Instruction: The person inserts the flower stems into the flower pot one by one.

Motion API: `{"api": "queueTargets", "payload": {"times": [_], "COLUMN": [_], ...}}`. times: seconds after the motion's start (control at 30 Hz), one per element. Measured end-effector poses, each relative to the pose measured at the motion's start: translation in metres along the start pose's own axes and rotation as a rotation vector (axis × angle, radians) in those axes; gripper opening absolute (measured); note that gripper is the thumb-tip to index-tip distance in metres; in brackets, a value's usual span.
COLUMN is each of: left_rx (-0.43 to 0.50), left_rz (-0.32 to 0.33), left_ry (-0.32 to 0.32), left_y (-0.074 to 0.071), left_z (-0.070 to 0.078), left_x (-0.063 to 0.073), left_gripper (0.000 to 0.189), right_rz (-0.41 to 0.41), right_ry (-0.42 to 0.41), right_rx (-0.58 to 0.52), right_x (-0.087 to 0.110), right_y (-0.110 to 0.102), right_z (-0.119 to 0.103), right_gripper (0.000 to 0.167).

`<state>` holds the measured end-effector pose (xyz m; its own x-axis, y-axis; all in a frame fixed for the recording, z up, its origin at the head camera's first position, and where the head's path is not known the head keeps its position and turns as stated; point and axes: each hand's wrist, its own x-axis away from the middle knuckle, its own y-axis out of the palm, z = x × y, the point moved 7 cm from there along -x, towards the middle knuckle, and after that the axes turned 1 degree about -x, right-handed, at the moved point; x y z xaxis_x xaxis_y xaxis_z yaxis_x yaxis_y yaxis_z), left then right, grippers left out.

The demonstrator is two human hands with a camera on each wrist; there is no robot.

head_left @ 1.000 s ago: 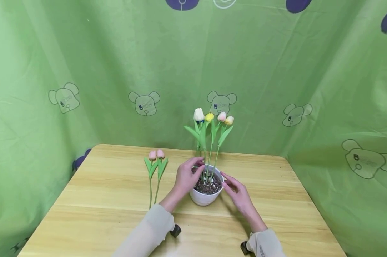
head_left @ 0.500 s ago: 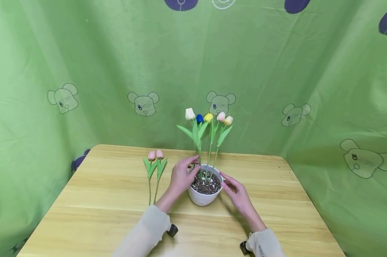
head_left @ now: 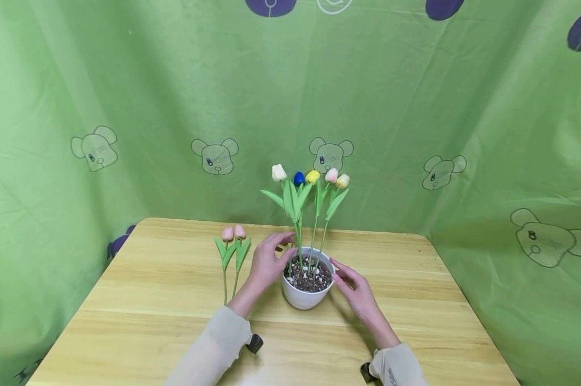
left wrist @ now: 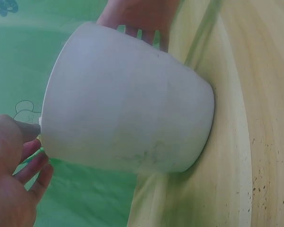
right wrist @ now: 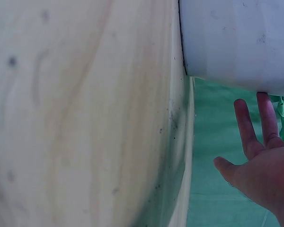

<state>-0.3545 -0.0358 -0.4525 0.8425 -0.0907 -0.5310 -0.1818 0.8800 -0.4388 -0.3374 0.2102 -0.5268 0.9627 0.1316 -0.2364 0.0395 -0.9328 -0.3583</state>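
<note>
A white flower pot [head_left: 306,297] filled with dark soil stands on the table, with several artificial tulips upright in it. A white tulip [head_left: 278,172] leans left beside a blue tulip [head_left: 298,178] and a yellow tulip [head_left: 312,177]. At the pot's left rim, my left hand [head_left: 267,262] is by the stems, thumb and fingertips apart; whether it touches a stem I cannot tell. In the left wrist view its fingers are loosely bent. My right hand [head_left: 360,297] rests its fingertips on the pot's right side; the fingers look straight in the right wrist view.
Two pink tulips [head_left: 233,233] lie side by side on the wooden table [head_left: 174,300], left of the pot. A green curtain [head_left: 252,96] printed with bear heads hangs behind the table and along both sides.
My left hand has moved left, and the white tulip has swung left, away from the yellow one, uncovering the blue tulip. My right hand has stayed at the pot.
</note>
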Motion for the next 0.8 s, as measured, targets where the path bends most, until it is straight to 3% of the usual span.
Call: {"api": "queueTargets", "payload": {"times": [0.27,0.47,0.8], "left_rx": [-0.018,-0.014,-0.001], "left_rz": [0.012,0.023,0.030], "left_ry": [0.011,0.003,-0.088], "left_y": [-0.011,-0.027,-0.060], "left_z": [-0.005,-0.010,-0.032], "left_x": [0.002,0.007,0.030], "left_gripper": [0.042,0.042,0.041], "right_rz": [0.011,0.010,0.000], "right_ry": [-0.021,-0.029,-0.006], "right_rx": [0.013,0.017,0.019], "right_x": [0.000,0.001,0.000], "right_y": [0.000,0.000,0.000], "right_z": [-0.003,-0.007,-0.004], "right_gripper": [0.043,0.044,0.044]}}
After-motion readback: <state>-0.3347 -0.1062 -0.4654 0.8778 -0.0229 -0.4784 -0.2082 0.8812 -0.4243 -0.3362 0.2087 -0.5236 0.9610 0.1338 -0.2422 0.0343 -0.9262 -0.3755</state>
